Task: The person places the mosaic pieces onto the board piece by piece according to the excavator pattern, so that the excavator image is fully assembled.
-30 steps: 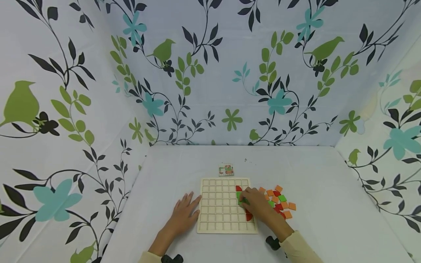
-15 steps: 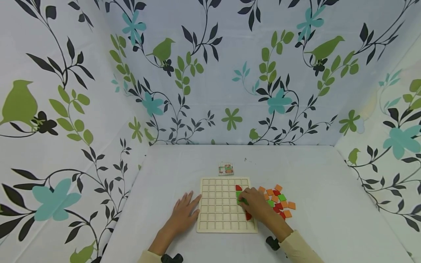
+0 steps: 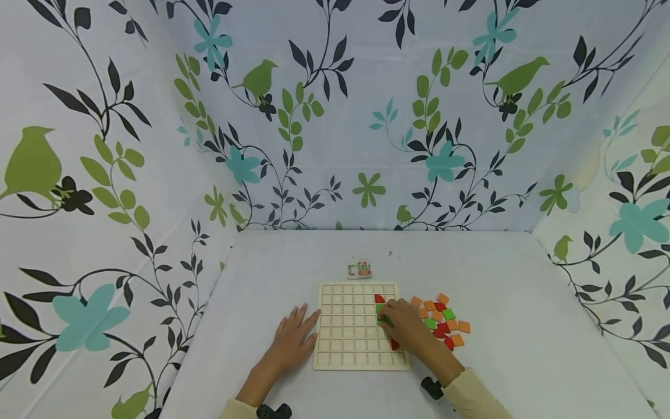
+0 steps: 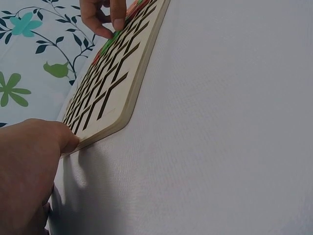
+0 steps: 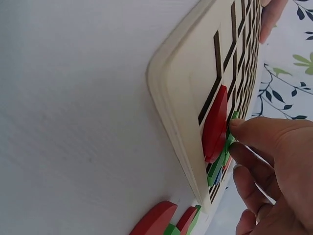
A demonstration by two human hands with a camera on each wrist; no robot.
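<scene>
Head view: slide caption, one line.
Left hand against a wooden grid board, right hand at a green piece.

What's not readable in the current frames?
Head: pattern on the small multicoloured card, too small.
Head: cells of the pale wooden grid board under the right hand, hidden by it.
Left wrist: board's far end, cut off by top edge.
Right wrist: loose flat red piece, partly cut off by bottom edge.

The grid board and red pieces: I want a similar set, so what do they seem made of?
The grid board looks like pale, unvarnished wood, possibly plywood: matte cream face, faintly layered edge. The red pieces may be painted wood or plastic: smooth, evenly coloured; I can't tell which.
</scene>
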